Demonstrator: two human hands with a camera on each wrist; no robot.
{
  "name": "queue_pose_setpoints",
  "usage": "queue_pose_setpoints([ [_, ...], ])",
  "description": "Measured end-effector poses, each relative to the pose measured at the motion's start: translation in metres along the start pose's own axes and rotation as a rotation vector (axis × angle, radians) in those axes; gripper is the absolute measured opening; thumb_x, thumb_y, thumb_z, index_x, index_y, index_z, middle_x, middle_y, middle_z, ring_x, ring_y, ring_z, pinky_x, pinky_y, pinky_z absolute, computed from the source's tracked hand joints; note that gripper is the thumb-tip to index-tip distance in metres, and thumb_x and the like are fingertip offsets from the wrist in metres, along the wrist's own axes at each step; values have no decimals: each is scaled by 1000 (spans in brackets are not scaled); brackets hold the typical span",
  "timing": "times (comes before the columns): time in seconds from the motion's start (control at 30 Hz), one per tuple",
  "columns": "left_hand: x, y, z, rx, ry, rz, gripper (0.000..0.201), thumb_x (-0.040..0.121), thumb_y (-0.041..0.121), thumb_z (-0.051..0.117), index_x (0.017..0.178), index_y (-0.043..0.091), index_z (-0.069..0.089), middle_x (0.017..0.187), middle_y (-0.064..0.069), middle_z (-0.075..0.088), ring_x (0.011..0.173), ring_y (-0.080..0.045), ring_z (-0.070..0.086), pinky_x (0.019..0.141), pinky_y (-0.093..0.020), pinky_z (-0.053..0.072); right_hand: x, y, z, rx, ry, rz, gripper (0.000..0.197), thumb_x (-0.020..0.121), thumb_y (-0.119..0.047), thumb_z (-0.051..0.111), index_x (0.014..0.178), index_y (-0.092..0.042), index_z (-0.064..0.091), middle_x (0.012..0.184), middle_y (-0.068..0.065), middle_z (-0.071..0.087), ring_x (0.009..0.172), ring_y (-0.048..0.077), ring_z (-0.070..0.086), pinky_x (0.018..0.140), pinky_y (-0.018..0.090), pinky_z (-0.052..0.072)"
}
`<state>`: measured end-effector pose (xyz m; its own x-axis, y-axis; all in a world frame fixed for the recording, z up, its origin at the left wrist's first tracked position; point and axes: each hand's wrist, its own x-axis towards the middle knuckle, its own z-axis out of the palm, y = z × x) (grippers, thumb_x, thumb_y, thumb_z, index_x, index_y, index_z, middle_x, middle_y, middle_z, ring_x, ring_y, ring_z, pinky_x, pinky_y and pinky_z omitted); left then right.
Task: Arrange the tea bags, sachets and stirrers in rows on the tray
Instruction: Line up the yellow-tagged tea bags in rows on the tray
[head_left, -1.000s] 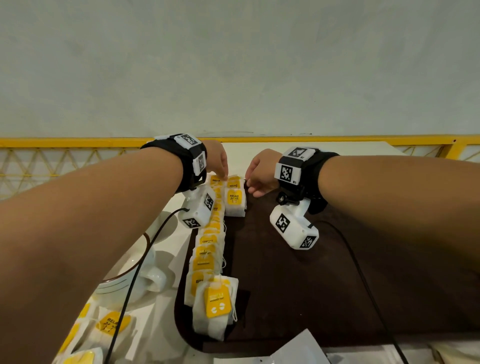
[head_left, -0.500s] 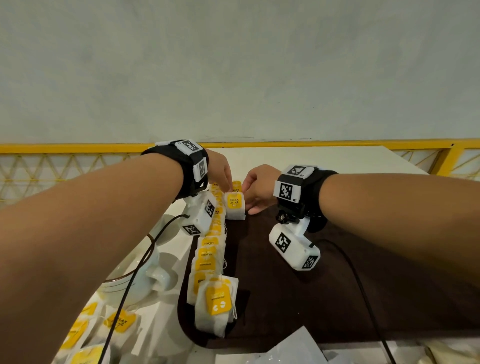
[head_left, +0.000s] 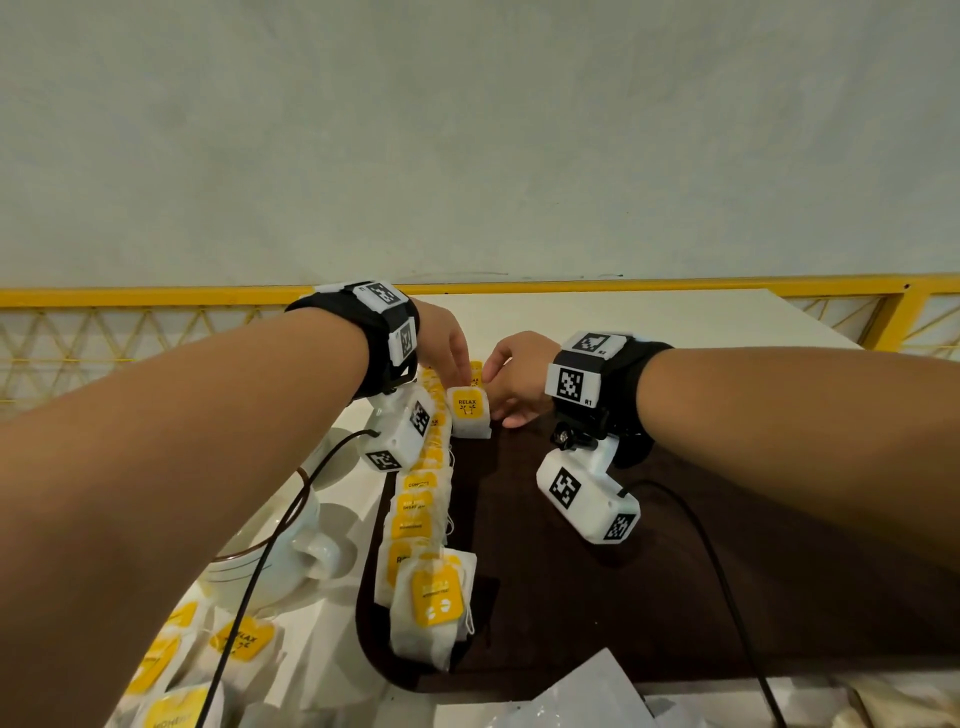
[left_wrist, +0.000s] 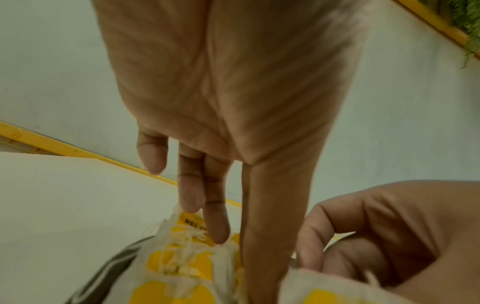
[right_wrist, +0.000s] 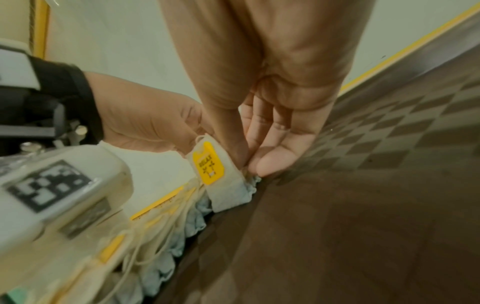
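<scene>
A dark brown tray (head_left: 623, 597) lies on the white table. A row of tea bags (head_left: 418, 514) with yellow tags runs along its left edge. At the far end of the row a tea bag marked RELAX (head_left: 469, 410) (right_wrist: 210, 164) stands upright. My left hand (head_left: 461, 371) (left_wrist: 233, 246) reaches down with straight fingers and touches the top of this bag and the bags behind it. My right hand (head_left: 498, 410) (right_wrist: 249, 164) pinches the bag's right edge between thumb and fingers. No stirrers are in view.
A white cup on a saucer (head_left: 270, 556) stands left of the tray. Loose tea bags (head_left: 239, 642) lie on the table at lower left. White paper packets (head_left: 571, 696) sit at the near edge. A yellow rail (head_left: 156, 297) runs along the back.
Both hands have closed in on the RELAX tea bag, which now stands more upright and nearer along the row. The head view has tilted down a little.
</scene>
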<state>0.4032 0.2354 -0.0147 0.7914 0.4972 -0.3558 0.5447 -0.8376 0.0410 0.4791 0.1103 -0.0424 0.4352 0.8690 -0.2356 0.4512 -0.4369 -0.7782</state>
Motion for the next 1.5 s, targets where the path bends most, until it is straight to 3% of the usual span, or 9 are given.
queue_pose_setpoints([
  [0.23,0,-2,-6,-73,71,4,8,85,32,69,90,27,67,83,14,61,92,-11,55,86,-26,42,-1,0,-3,126,23,0,22,83,10,64,88,-7,52,78,14,62,56,21,65,52,31,57],
  [0.33,3,0,-5,-94,117,-6,13,85,29,70,96,22,69,85,10,61,88,-11,54,81,-26,41,-2,-1,-3,159,50,55,12,90,10,50,89,-2,52,82,19,60,57,23,59,50,31,56],
  [0.47,7,2,-3,-91,146,-22,19,85,28,69,101,19,71,79,13,58,74,-5,51,76,-25,40,-1,2,-3,128,34,63,17,92,-3,52,107,3,54,87,15,60,64,22,59,72,39,57],
  [0.67,6,3,-3,-86,169,-54,22,84,27,71,101,13,69,75,10,55,65,-1,47,55,-16,35,-3,6,0,116,-45,24,23,81,8,68,83,-7,51,72,14,62,61,20,63,62,32,57],
  [0.8,-4,-1,-10,-82,139,-84,24,83,43,68,88,20,69,72,10,55,66,-5,48,59,-21,39,-1,6,1,112,-13,-9,23,81,11,66,85,-6,51,71,14,63,60,21,64,62,34,57],
  [1.0,-8,0,-3,-47,36,-45,16,77,40,75,88,30,70,101,8,67,103,-12,58,95,-30,44,0,7,-2,128,-1,3,19,85,9,62,91,-4,51,68,14,63,57,21,64,61,34,58],
  [1.17,-5,4,4,-38,75,-51,15,76,35,77,83,24,71,96,6,68,98,-11,57,90,-28,43,-2,9,-6,90,-37,52,11,85,8,61,91,0,57,81,20,64,74,27,67,70,37,59],
  [1.3,-3,4,7,-35,65,-50,16,76,36,77,84,22,72,95,5,68,98,-12,58,88,-28,43,-7,13,-11,34,-164,37,14,86,6,60,77,-5,62,71,10,63,67,19,64,60,26,57],
  [1.5,-6,-1,-1,-96,126,-73,13,78,33,76,83,22,71,95,4,67,95,-12,57,88,-29,45,0,13,-13,107,24,31,16,87,10,58,78,-4,61,75,13,63,68,21,65,63,28,58],
])
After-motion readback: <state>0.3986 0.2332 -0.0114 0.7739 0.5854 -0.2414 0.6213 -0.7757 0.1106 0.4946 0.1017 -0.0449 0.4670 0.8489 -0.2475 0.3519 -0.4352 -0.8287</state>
